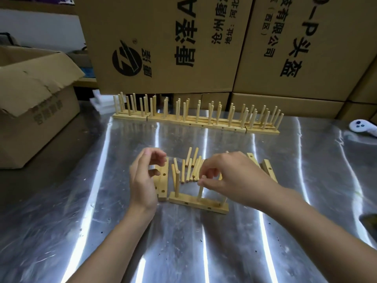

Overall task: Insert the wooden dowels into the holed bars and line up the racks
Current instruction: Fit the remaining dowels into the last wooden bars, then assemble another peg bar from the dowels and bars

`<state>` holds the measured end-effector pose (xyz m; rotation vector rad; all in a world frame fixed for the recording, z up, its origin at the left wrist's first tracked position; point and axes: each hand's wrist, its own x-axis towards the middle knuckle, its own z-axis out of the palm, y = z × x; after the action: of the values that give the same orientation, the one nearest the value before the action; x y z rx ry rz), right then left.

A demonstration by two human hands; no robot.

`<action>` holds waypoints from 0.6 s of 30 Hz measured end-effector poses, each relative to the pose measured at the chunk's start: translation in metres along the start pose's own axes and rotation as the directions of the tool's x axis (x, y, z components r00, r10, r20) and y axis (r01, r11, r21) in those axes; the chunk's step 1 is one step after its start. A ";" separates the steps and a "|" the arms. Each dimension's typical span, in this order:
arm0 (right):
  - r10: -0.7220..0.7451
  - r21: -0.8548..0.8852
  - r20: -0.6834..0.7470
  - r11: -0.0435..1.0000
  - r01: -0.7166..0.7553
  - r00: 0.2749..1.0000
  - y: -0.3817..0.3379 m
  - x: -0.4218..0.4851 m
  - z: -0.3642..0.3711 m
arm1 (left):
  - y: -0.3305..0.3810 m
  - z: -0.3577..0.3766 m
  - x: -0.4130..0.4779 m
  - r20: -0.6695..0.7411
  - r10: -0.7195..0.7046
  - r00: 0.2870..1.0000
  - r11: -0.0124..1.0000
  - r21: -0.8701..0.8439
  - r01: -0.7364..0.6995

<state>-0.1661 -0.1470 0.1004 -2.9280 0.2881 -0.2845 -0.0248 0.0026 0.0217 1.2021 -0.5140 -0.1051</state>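
The right hand (pixel 228 176) pinched the top of a pale wooden dowel (pixel 200 193) standing upright in a light wooden holed bar (pixel 195 203) near the table's front, while the left hand (pixel 142 178) hovered beside it, fingers loosely curled and holding nothing. Just behind lay a heap of loose wooden dowels (pixel 191 166) and spare holed bars (pixel 163 180). Farther back, a row of finished wooden racks (pixel 195 119) lined the shiny metal table (pixel 183 252), under stacked brown cardboard boxes (pixel 167 43), with a white handheld controller (pixel 363 127) at the right.
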 end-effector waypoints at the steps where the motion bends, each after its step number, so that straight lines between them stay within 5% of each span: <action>1: -0.002 -0.006 0.016 1.000 0.002 1.000 0.000 0.002 0.000 | 0.001 -0.006 0.006 -0.054 -0.003 0.999 1.000 -0.008 0.003; 9: -0.033 0.092 0.032 0.995 0.030 0.999 -0.004 0.070 -0.077 | -0.014 -0.044 0.045 -0.425 -0.149 0.893 0.989 -0.086 0.124; 18: -0.064 0.056 -0.031 0.996 0.066 0.997 -0.016 0.278 -0.063 | -0.031 -0.049 0.051 -0.453 -0.131 0.882 0.990 -0.019 0.137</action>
<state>0.0914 -0.1997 0.2122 -2.8827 0.1858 -0.3389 0.0472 0.0154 -0.0029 1.2267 -0.0188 0.0633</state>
